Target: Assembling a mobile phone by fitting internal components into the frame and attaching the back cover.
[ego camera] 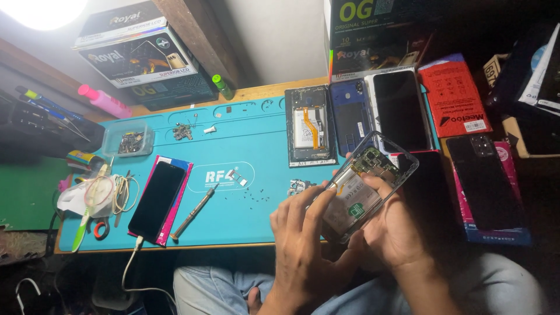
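Both bare hands, left hand point(303, 233) and right hand point(392, 224), grip an opened phone point(367, 184) over the blue mat point(245, 146).

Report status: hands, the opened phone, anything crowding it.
Left hand and right hand both grip the opened phone with exposed green board and battery. Held above the blue work mat. Loose small screws and a metal screwdriver lie left, apart.

mat point(245, 146): matt blue rubber | phone screen point(156, 199): glossy black glass | screwdriver point(193, 212): metal

Both hands, left hand point(303, 233) and right hand point(392, 224), holding an opened phone point(364, 185), over a blue mat point(245, 146)
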